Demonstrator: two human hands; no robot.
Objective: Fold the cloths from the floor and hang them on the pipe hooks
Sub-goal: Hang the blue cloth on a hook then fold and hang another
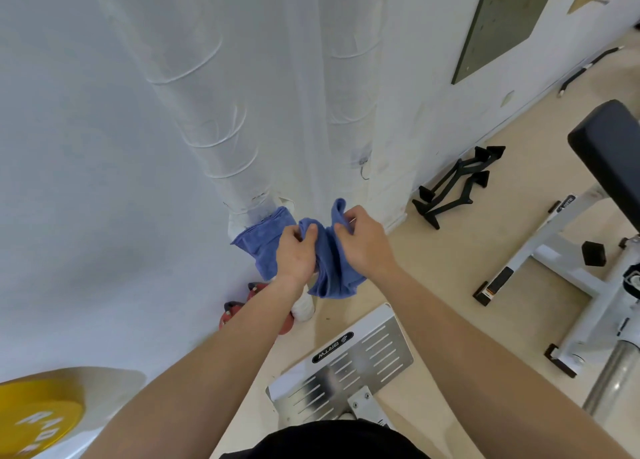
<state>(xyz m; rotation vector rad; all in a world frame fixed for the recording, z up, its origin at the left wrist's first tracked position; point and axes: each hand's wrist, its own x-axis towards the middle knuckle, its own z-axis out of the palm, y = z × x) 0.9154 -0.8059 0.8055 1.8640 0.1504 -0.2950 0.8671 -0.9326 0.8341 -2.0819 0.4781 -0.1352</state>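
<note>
Both hands hold one blue cloth (333, 268) in the air in front of two white wrapped pipes. My left hand (296, 254) pinches its upper edge. My right hand (363, 239) grips the opposite edge, and the cloth sags bunched between them. A second blue cloth (260, 240) hangs low on the left pipe (204, 105), just behind my left hand. On the right pipe (349, 87), a small metal hook (363, 170) sticks out, bare, above my right hand.
Red kettlebells (242, 311) sit on the floor by the pipe base. A metal footplate (346, 368) lies below my arms. At right stand a white bench frame (568, 257) with a black pad, and black handles (453, 184) by the wall. A yellow weight plate (34, 417) sits at lower left.
</note>
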